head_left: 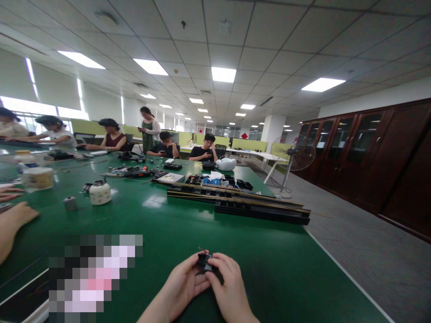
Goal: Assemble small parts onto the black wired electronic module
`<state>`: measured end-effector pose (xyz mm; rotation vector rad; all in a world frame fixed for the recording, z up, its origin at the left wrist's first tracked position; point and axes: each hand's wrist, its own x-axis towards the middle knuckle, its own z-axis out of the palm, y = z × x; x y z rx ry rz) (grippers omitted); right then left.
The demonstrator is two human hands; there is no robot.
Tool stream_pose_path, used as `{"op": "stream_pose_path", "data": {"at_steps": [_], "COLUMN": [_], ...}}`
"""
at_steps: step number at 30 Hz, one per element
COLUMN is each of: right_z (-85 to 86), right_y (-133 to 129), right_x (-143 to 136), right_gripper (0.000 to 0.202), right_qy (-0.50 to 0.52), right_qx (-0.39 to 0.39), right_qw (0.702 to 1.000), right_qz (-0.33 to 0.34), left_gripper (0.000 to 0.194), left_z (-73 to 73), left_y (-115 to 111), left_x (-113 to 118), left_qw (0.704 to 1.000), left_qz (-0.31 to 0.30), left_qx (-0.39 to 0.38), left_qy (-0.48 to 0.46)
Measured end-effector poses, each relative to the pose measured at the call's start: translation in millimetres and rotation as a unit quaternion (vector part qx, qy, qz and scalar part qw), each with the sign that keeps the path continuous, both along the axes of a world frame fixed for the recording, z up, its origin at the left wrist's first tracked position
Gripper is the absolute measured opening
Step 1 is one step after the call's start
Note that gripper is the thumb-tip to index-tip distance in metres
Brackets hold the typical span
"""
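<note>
The left hand (185, 280) and the right hand (227, 278) together grasped a black part (203, 262) at six o'clock, over the bench (148, 233). From them, a jar (100, 194) stood at ten o'clock.

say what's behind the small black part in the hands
Behind the small black part is green tabletop, then long black rails. The left hand and right hand hide some tabletop.

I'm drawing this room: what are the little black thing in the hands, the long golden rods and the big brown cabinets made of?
Little black thing: probably plastic, dark with stiff-looking edges, but too small to be sure.
Long golden rods: likely smooth metal, being thin, straight and yellowish.
Big brown cabinets: maybe varnished wood, from the reddish colour and slight sheen.
</note>
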<state>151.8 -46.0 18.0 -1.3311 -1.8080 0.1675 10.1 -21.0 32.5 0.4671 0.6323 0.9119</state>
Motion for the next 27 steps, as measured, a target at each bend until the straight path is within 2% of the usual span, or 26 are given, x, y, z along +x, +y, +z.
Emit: {"op": "stream_pose_path", "data": {"at_steps": [5, 13, 19, 27], "right_z": [-0.9, 3.8, 1.9, 1.9], "right_y": [-0.5, -2.5, -1.9, -3.4], "right_x": [0.2, -0.3, 0.5, -0.7], "right_gripper": [0.026, 0.021, 0.021, 0.027], "right_qy": [0.007, -0.011, -0.012, -0.021], "right_qx": [0.007, 0.026, 0.048, 0.071], "right_qw": [1.000, 0.999, 0.998, 0.997], "right_qz": [0.000, -0.025, -0.033, -0.032], "left_gripper": [0.030, 0.026, 0.030, 0.036], "left_z": [0.6, -0.6, 4.0, 2.8], "left_y": [-1.9, -0.1, -2.6, -4.5], "left_x": [1.8, 0.4, -1.9, -4.6], "left_qw": [1.000, 0.999, 0.998, 0.995], "left_qz": [0.020, 0.033, -0.001, -0.013], "left_qx": [0.005, 0.015, 0.032, 0.085], "left_qy": [0.014, 0.009, -0.051, -0.045]}}
